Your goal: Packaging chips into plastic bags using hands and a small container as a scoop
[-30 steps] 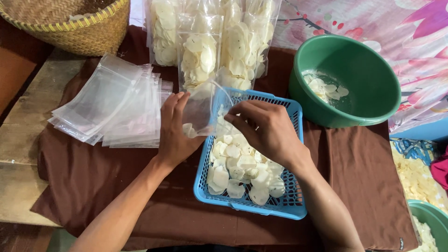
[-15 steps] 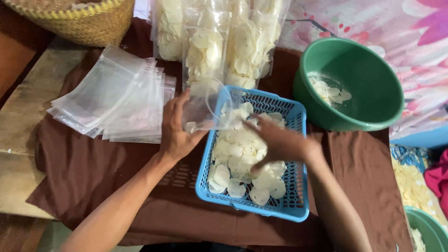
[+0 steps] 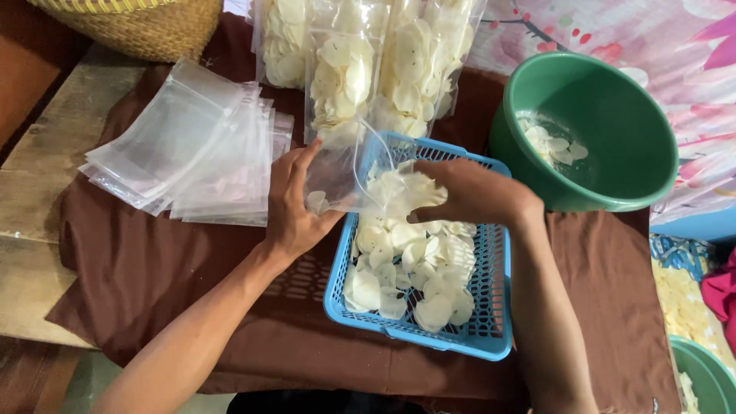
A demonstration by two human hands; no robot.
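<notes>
My left hand [image 3: 295, 203] holds a clear plastic bag [image 3: 341, 172] open at the left rim of a blue plastic basket [image 3: 460, 341]. A few pale round chips lie in the bag's bottom. My right hand [image 3: 475, 192] grips a handful of white chips [image 3: 402, 192] at the bag's mouth, above the basket. More loose chips [image 3: 414, 268] fill the basket below both hands.
A stack of empty clear bags [image 3: 192, 146] lies left on the brown cloth [image 3: 153, 268]. Filled chip bags [image 3: 368, 61] lean at the back. A green bowl [image 3: 613, 130] with a few chips stands right, a woven basket [image 3: 146, 27] top left, another green tub [image 3: 701, 368] bottom right.
My right hand dipped into the basket, scooped up chips and rose to the bag's mouth. My left hand kept holding the bag.
</notes>
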